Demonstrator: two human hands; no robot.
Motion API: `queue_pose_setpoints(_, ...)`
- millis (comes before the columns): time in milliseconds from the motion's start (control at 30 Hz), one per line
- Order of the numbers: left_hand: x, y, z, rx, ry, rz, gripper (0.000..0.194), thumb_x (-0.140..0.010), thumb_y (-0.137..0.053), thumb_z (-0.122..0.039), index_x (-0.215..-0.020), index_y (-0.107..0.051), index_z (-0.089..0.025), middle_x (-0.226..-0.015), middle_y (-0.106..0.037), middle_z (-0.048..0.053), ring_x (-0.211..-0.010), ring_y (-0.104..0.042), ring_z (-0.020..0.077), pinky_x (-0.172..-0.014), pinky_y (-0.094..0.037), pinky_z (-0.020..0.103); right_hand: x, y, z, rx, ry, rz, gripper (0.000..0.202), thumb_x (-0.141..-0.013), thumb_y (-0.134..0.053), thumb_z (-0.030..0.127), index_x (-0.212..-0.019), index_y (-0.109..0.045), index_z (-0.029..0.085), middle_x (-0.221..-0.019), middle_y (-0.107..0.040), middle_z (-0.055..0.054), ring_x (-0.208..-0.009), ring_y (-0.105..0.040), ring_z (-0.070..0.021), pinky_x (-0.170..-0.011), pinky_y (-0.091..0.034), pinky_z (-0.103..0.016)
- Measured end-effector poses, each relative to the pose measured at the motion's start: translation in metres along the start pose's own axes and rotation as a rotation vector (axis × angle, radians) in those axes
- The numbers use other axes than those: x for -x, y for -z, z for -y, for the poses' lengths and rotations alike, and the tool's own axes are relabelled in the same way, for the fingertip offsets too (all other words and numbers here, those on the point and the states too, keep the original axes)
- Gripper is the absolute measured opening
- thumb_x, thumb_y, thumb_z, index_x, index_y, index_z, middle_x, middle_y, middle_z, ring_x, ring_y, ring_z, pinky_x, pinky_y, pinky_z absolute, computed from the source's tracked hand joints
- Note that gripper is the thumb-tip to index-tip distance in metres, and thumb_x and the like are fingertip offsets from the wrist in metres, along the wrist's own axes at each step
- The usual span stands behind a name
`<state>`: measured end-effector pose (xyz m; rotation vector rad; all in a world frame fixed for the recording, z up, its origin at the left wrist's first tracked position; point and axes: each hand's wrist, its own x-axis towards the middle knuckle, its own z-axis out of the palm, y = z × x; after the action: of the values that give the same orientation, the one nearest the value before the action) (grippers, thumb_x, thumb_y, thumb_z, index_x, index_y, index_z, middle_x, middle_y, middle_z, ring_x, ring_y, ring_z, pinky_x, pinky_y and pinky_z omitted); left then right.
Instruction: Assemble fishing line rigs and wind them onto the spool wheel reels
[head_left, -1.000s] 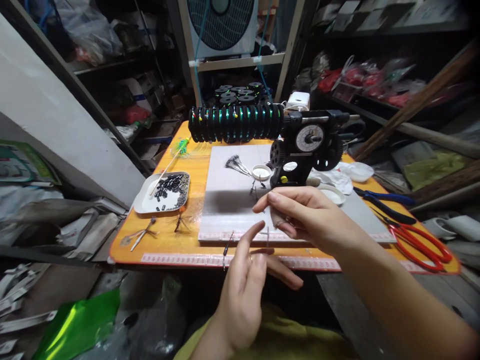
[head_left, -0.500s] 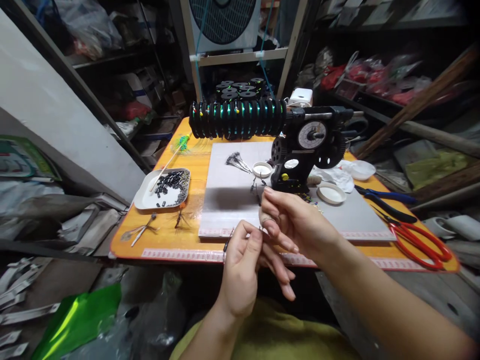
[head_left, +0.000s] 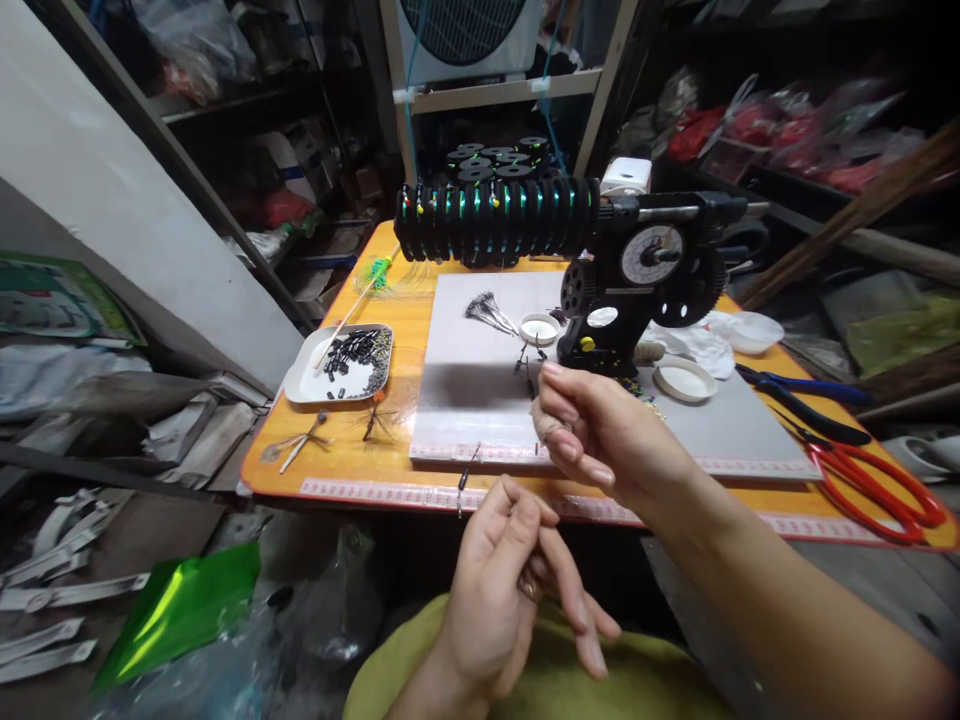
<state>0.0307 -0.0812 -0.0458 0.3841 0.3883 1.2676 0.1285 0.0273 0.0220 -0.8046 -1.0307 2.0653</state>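
My left hand [head_left: 506, 580] is held low over my lap, thumb and forefinger pinched together and the other fingers loosely extended. What lies in the pinch is hidden. Just left of its fingertips shows a small black sleeve-like piece on a thin stem [head_left: 463, 478]; I cannot tell whether the hand holds it. My right hand [head_left: 596, 430] is raised above the front of the grey board [head_left: 480, 420], fingers curled and pinched. A thin dark bit shows beside its fingertips, too small to name. Similar small black stemmed pieces [head_left: 529, 362] are close to a shallow white dish [head_left: 540, 327].
A black winding machine [head_left: 645, 270] carries a row of spools with green line [head_left: 495, 218]. At left, a white tray [head_left: 300, 385] holds small black parts. Red-handled scissors [head_left: 874, 490] and pliers [head_left: 817, 400] lie at right. A bundle of fine dark strands [head_left: 489, 310] rests on the board.
My hands have drawn apart: the left went down and slightly right, away from the right one. The small black piece beside the left hand shows more fully. The whole view has shifted a little.
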Motion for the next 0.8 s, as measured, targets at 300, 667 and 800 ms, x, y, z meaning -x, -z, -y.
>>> queue_pose_setpoints(300,0.007,0.006,-0.002,0.072,0.08,0.047,0.029,-0.106,-0.023,-0.027,-0.088,-0.044,-0.017,-0.057,-0.072,0.001,-0.046,-0.071,0.016,-0.039,-0.053,0.016,0.002,0.003,0.001,-0.015,0.013,0.004,0.044,-0.082,-0.066,0.046,-0.057,-0.043,0.018,-0.042,-0.053,0.004,-0.025,-0.03,-0.0007,-0.025,-0.02,-0.01)
queue_pose_setpoints(667,0.013,0.007,0.001,0.088,0.071,0.081,0.032,-0.106,-0.017,-0.027,-0.088,-0.043,-0.018,-0.068,-0.076,0.007,-0.055,-0.074,0.0189,-0.039,-0.052,0.016,0.001,0.008,0.002,-0.036,0.012,0.005,0.042,-0.083,-0.065,0.044,-0.057,-0.044,0.018,-0.042,-0.053,0.004,-0.024,-0.029,-0.0008,-0.025,-0.02,-0.01)
queue_pose_setpoints(800,0.015,0.008,0.005,0.109,0.054,0.077,0.03,-0.105,-0.019,-0.025,-0.086,-0.041,-0.018,-0.065,-0.075,0.006,-0.054,-0.074,0.0193,-0.038,-0.051,0.016,0.001,0.008,0.003,-0.045,0.005,-0.014,0.042,-0.083,-0.065,0.042,-0.056,-0.044,0.018,-0.041,-0.052,0.004,-0.024,-0.029,-0.0006,-0.025,-0.021,-0.009)
